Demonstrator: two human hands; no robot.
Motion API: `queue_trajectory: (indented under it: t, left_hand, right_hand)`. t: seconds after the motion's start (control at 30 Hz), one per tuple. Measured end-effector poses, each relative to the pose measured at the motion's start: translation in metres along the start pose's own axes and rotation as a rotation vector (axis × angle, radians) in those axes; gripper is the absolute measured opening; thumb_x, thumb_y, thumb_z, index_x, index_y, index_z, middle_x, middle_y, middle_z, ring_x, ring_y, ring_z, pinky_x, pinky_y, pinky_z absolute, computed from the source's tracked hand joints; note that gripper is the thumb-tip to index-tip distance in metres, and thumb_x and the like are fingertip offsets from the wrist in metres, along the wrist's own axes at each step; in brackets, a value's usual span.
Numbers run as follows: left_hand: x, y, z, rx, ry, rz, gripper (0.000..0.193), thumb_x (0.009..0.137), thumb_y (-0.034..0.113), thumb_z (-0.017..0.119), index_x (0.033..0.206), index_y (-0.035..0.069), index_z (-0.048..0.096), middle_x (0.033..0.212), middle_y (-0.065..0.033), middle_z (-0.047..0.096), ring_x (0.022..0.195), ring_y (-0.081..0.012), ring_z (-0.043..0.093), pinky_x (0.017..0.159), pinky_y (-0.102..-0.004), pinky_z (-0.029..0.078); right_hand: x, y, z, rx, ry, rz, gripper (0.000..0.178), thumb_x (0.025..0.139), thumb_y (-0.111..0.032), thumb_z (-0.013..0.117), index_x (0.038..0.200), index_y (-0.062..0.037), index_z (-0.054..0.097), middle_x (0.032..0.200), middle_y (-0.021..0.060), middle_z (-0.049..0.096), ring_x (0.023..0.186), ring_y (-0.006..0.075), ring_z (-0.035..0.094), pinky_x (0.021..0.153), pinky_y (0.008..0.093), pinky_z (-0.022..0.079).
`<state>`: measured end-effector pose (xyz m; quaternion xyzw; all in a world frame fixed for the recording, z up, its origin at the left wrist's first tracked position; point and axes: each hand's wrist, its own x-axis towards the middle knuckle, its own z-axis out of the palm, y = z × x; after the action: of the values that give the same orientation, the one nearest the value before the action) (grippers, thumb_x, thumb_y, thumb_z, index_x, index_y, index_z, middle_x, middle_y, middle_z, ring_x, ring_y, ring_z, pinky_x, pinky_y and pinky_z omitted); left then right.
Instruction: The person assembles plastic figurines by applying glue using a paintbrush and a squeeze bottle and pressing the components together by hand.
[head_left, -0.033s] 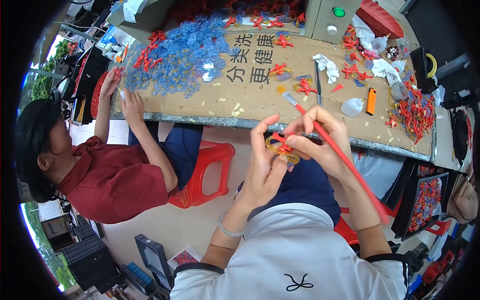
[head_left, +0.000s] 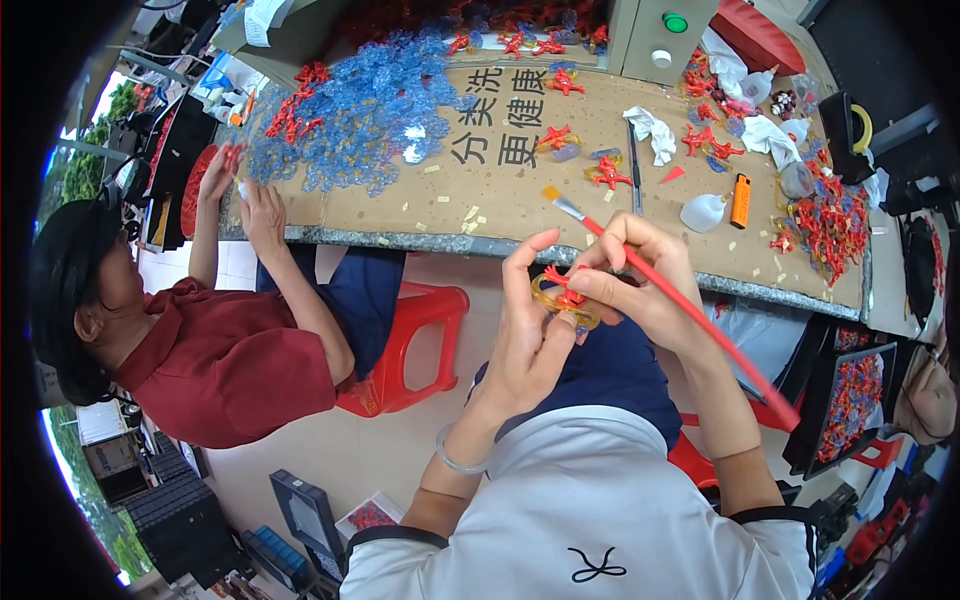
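A small red plastic figure with a clear amber ring (head_left: 585,318) is held up in front of my lap, beyond the table's front edge. My left hand (head_left: 527,335) grips it between thumb and fingers, its index finger raised. My right hand (head_left: 640,280) pinches the figure's red part with thumb and fingertip. That same hand also holds a paintbrush with a long red handle (head_left: 700,322) across its fingers. The brush's yellowish bristles (head_left: 551,193) point up and left over the table edge. My fingers hide part of the figure.
The cardboard-topped table (head_left: 400,215) carries a blue translucent heap (head_left: 370,110) and a red heap (head_left: 835,220). A white squeeze bottle (head_left: 703,212), orange lighter (head_left: 740,202) and crumpled tissue (head_left: 652,135) lie at right. At left a co-worker (head_left: 220,370) sits on a red stool (head_left: 425,335).
The paintbrush has tilted a little flatter: its bristles shifted slightly left and down, its handle end right and up. Both hands still hold the figure in nearly the same place.
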<state>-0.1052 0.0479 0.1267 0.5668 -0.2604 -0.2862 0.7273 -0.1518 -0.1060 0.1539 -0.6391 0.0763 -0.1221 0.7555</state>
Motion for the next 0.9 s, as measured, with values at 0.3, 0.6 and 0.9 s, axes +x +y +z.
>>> queue_trajectory:
  t: [0.3,0.6,0.9]
  left_hand:
    - [-0.004,0.003,0.002,-0.184,-0.094,-0.099,0.061,0.080,0.001,0.031,0.138,0.007,0.013,0.078,-0.0225,0.063,0.061,-0.0145,0.055,0.057,-0.0232,0.043]
    - [-0.005,0.004,-0.003,-0.258,-0.103,-0.098,0.064,0.079,0.000,0.031,0.139,0.006,0.013,0.078,-0.0239,0.063,0.062,-0.0173,0.058,0.054,-0.0237,0.042]
    - [0.001,-0.008,0.006,-0.179,-0.071,-0.148,0.066,0.088,0.021,0.056,0.139,0.002,0.021,0.094,-0.0217,0.061,0.067,-0.0229,0.063,0.055,-0.0248,0.046]
  right_hand:
    - [0.003,0.002,-0.006,0.193,-0.017,0.254,0.040,0.075,0.005,0.070,0.067,-0.0123,0.035,0.062,0.0044,0.058,0.059,0.0051,0.053,0.056,0.0181,0.042]
    - [0.006,0.001,-0.001,0.205,-0.030,0.270,0.040,0.075,0.004,0.071,0.066,-0.0127,0.036,0.061,0.0041,0.058,0.058,0.0052,0.053,0.054,0.0188,0.041]
    - [-0.008,0.004,-0.018,0.308,-0.089,0.178,0.035,0.081,0.002,0.068,0.068,-0.0090,0.037,0.058,0.0018,0.051,0.054,0.0094,0.060,0.042,0.0230,0.044]
